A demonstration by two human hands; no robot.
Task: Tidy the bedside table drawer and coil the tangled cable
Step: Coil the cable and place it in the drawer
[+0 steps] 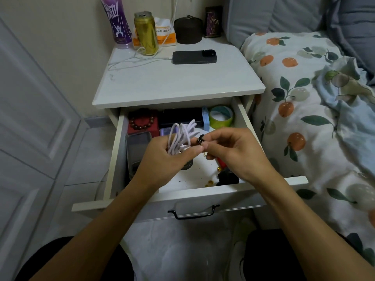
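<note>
- Purple bottle (116, 21), gold can (145, 33), orange-and-white packet (165, 34) at the back left of the table top (172, 82).
- Dark round container (188, 30) and small dark box (213, 21) further right along the back; black phone (194, 57) lies flat in front, white charging cord (132, 60) plugged into its left end.
- Drawer (203, 194) pulled out. Left side of it: bead bracelet (141, 122) on a red box, clear phone case (138, 151) in front.
- Left hand (162, 159) closed around the cable (181, 136); cable is bundled in loops, held above the drawer's middle, loops sticking up past the fingers.
- Right hand (233, 151) touching the left: thumb and forefinger pinched on a small black strap (200, 141) at the bundle's right side, other fingers curled loosely.
- Back right of the drawer: green tape roll (221, 117).
- Front right of the drawer floor: small gold bits, a red item, a black item; can't tell what they are.
- Bed with an orange-print cover (294, 98) on the far right.
</note>
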